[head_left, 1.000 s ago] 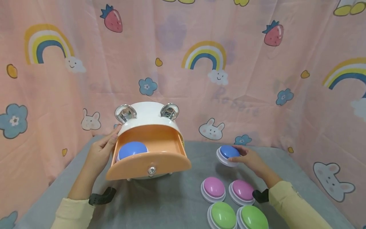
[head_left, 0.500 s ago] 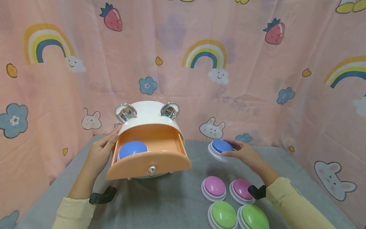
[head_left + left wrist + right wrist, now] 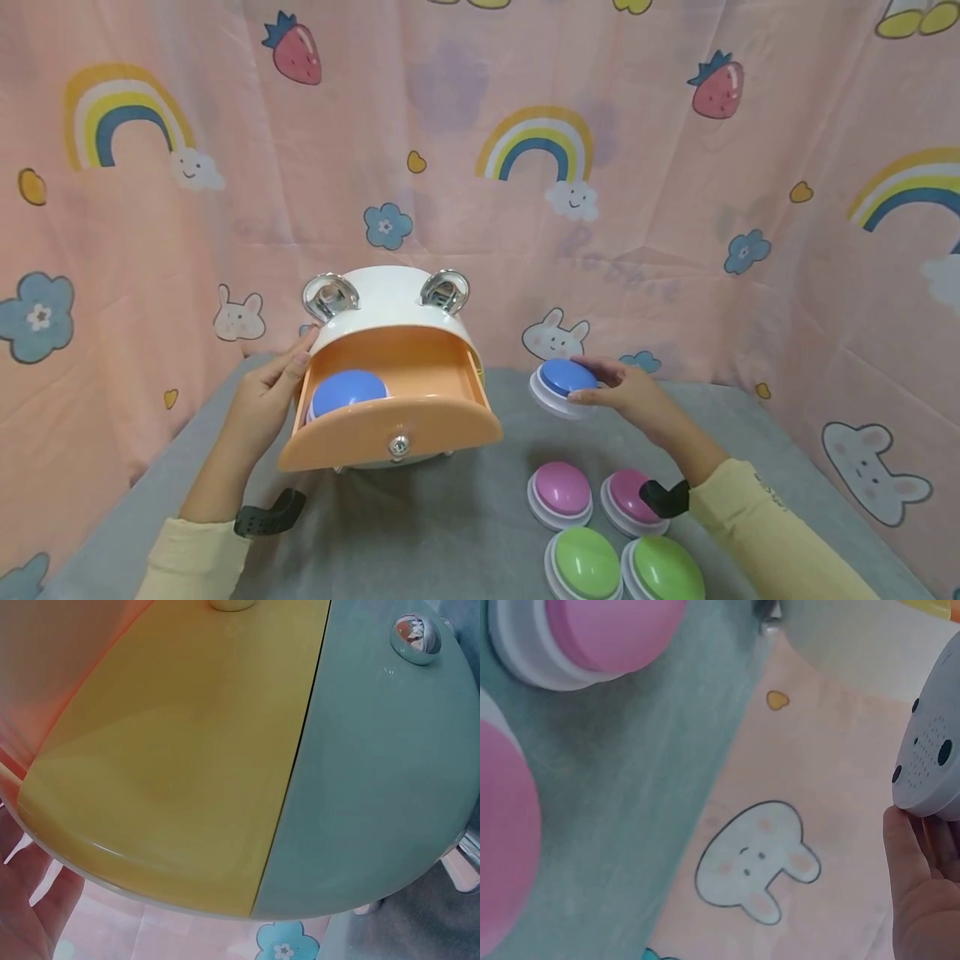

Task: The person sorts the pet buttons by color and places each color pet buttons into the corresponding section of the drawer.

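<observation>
A white, rounded toy drawer cabinet [image 3: 390,292] with two silver ear-like rings stands left of centre, its orange drawer [image 3: 442,429] pulled out. Inside the drawer, at its left, lies a blue-domed button [image 3: 348,392]. My left hand [image 3: 258,408] rests against the cabinet's left side, fingers fairly straight. The left wrist view shows a yellow panel [image 3: 180,750] and a teal panel [image 3: 367,765] of the cabinet. My right hand [image 3: 630,392] pinches a second blue-domed push button [image 3: 567,377] by its edge, raised over the table; its perforated white underside [image 3: 930,750] faces the right wrist camera.
Two pink buttons [image 3: 562,490] and two green buttons [image 3: 587,564] sit on the grey table [image 3: 457,533] at the right front. A pink printed curtain [image 3: 480,250] hangs behind and along the sides.
My right hand has carried the blue push button leftward and a little up, closer to the cabinet. My left hand and the open drawer have stayed in place.
</observation>
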A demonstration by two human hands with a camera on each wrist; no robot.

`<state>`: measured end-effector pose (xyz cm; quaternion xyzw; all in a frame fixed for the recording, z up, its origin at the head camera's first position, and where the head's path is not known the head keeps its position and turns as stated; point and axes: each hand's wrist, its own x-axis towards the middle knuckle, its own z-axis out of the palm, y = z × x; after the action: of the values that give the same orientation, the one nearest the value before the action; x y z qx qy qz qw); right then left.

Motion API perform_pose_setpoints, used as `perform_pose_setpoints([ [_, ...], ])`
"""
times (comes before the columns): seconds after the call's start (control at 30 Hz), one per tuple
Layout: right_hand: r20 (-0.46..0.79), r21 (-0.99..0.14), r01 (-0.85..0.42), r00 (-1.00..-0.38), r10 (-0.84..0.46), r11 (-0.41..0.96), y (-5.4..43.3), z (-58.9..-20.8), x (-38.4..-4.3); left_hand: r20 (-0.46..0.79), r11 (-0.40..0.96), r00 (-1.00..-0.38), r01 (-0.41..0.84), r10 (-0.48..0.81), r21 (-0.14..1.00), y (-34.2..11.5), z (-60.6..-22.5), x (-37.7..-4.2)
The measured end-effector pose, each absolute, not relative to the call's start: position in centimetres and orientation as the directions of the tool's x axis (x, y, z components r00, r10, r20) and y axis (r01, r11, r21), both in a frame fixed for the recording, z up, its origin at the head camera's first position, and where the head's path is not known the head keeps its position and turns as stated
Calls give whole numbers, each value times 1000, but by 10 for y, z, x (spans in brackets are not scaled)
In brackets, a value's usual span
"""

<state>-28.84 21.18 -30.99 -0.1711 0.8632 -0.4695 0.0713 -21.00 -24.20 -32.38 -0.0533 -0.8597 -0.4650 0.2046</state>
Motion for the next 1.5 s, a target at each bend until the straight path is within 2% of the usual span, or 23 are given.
perform_pose_setpoints([
  [0.33, 43, -815, -234, -937, -347, 530, 202, -298, -286, 403, 553, -910, 287, -98, 782, -243, -325, -210],
  [0.63, 112, -812, -311, -913, -392, 493, 189, -282, -284, 406, 561, -909, 288, -95, 776, -242, -324, -210],
  [1.5, 134, -849, -330, -890, -436, 413, 150, -261, -273, 411, 568, -907, 289, -95, 770, -242, -324, -211],
])
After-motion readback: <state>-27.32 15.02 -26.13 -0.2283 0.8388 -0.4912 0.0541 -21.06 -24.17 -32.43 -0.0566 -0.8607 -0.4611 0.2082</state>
